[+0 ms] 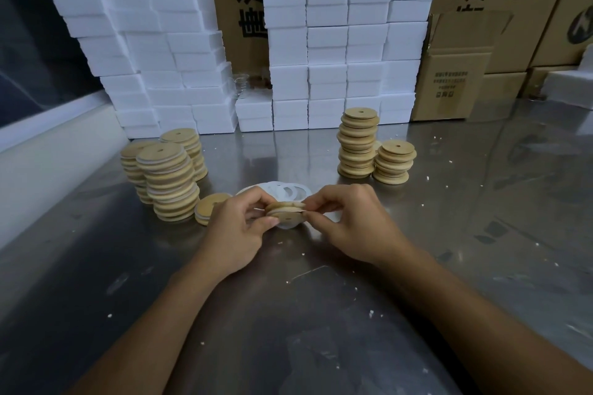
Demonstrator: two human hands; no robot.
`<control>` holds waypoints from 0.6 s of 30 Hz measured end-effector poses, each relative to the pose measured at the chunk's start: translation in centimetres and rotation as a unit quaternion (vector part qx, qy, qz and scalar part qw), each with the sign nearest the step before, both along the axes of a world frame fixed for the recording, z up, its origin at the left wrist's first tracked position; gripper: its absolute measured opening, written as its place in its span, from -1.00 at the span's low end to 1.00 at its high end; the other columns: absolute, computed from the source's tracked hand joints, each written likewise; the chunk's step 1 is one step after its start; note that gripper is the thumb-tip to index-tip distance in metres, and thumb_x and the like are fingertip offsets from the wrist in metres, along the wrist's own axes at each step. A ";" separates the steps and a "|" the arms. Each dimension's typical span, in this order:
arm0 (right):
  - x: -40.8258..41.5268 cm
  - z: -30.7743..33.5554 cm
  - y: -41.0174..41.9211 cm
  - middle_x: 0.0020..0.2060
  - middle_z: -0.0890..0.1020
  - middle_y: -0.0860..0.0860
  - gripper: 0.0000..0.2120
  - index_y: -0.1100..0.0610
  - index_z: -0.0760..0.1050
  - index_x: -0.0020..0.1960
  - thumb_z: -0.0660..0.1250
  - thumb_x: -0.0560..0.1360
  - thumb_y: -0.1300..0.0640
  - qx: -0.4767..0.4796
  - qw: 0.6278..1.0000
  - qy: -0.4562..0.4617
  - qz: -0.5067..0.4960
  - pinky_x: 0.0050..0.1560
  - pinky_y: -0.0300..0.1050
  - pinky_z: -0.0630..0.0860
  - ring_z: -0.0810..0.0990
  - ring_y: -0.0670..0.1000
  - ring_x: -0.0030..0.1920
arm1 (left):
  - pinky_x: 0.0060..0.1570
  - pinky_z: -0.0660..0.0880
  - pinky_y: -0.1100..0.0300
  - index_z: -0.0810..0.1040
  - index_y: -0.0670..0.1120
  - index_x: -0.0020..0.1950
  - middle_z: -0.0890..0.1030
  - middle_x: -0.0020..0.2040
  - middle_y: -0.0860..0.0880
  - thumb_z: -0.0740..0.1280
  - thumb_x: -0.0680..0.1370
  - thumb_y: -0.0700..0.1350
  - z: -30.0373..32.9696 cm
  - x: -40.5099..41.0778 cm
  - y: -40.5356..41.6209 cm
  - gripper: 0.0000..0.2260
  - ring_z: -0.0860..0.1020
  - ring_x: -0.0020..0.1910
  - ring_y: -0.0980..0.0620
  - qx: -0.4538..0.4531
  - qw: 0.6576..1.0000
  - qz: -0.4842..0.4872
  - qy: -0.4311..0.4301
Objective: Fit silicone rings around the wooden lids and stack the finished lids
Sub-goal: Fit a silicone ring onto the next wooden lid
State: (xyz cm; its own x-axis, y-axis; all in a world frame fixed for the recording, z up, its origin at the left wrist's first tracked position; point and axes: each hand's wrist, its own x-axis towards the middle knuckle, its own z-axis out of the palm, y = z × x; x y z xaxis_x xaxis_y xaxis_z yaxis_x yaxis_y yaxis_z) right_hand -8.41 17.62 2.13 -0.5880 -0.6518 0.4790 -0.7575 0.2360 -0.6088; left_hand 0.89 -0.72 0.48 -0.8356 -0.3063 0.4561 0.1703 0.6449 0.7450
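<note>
Both hands hold one round wooden lid with a centre hole just above the steel table. My left hand pinches its left edge. My right hand pinches its right edge, where a white silicone ring hangs partly around the lid. A loose pile of white rings lies just behind the hands. Stacks of lids with white rings stand to the left, with a short stack beside my left hand. Two stacks of bare wooden lids stand at the right.
White foam boxes are piled in walls along the back, with brown cartons behind and to the right. A white ledge runs along the left side. Small white crumbs dot the steel tabletop.
</note>
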 end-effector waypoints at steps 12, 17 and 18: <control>-0.3 -0.1 0.2 -0.12 0.71 -0.06 -0.94 0.15 0.68 -0.07 0.48 0.46 0.21 0.005 0.998 -0.058 -0.001 0.08 -0.30 0.58 0.67 -0.18 -0.09 | -0.19 0.46 0.50 0.57 0.13 -0.18 0.69 -0.20 0.19 0.47 0.44 -0.34 0.1 0.2 0.1 -0.67 0.66 -0.17 0.27 -0.007 1.000 0.015 -0.013; -0.4 -0.6 0.2 -0.16 0.71 -0.04 -0.94 0.14 0.67 -0.09 0.49 0.44 0.18 0.009 0.999 -0.048 -0.004 -0.04 -0.11 0.63 0.68 -0.12 -0.15 | -0.20 0.49 0.47 0.56 0.15 -0.20 0.66 -0.18 0.28 0.47 0.44 -0.32 -0.1 0.3 0.1 -0.66 0.66 -0.19 0.27 0.007 1.000 0.019 -0.018; -0.5 -0.7 0.2 -0.17 0.72 -0.03 -0.94 0.13 0.67 -0.10 0.49 0.44 0.18 0.006 0.999 -0.052 -0.004 -0.06 -0.09 0.64 0.68 -0.12 -0.16 | -0.20 0.50 0.46 0.57 0.14 -0.20 0.66 -0.16 0.29 0.47 0.44 -0.32 -0.1 0.3 0.0 -0.67 0.66 -0.19 0.26 0.013 1.000 0.016 -0.017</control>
State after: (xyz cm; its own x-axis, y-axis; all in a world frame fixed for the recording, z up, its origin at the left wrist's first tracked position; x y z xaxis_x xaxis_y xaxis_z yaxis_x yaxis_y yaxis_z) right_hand -8.88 17.85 1.45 -0.6398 -0.6519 0.4072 -0.6885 0.2506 -0.6806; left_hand 1.18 -0.72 0.39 -0.8399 -0.3447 0.4192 0.1239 0.6303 0.7664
